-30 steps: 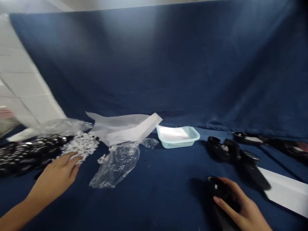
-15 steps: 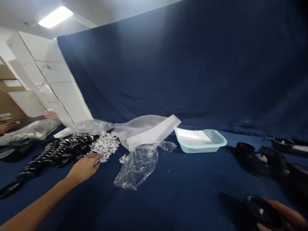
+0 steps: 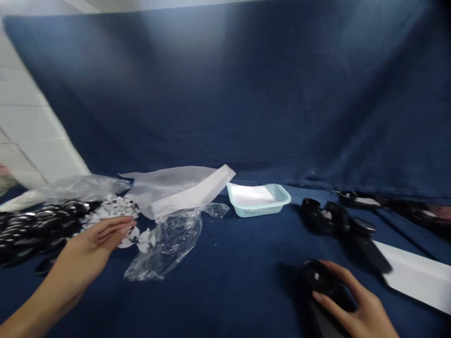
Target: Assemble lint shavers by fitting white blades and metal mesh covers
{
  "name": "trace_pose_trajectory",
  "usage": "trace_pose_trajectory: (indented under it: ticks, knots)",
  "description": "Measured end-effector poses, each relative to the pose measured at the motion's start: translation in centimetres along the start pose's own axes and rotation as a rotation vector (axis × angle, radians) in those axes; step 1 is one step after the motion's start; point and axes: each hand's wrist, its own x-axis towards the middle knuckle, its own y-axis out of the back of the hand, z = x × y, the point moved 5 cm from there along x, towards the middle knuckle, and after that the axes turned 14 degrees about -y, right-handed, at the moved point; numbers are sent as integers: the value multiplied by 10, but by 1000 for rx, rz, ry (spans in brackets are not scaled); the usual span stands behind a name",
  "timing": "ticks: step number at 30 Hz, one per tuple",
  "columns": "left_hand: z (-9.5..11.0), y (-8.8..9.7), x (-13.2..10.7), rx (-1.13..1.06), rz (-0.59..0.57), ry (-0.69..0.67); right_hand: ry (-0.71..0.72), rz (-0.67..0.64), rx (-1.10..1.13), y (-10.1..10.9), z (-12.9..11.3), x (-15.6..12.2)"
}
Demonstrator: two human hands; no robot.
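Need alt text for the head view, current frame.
Person's right hand holds a black part with a round end over blue cloth; the left hand is close to a heap of small white pieces. Shiny black rounded parts lie at far left, a pale blue basket near the middle.

black part (image 3: 319, 277), round-ended, at right; white pieces (image 3: 114, 207) heaped left
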Motion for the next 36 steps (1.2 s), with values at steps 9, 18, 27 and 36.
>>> trace_pose_trajectory:
  ticks: [9,18,27,36]
  knots:
    - [120,-204,-93,-802,-568,351,103,-2,-12,9,-33,-5]
    - [149,-252,-126,-799,-758,394,110,-63,-14,11,-39,-6]
    - [157,-254,-107,-184,-871,-423,115,-128,-11,13,-38,-4]
    - [138,-242,-109,114,-946,-629,102,-138,7,15,-36,-5]
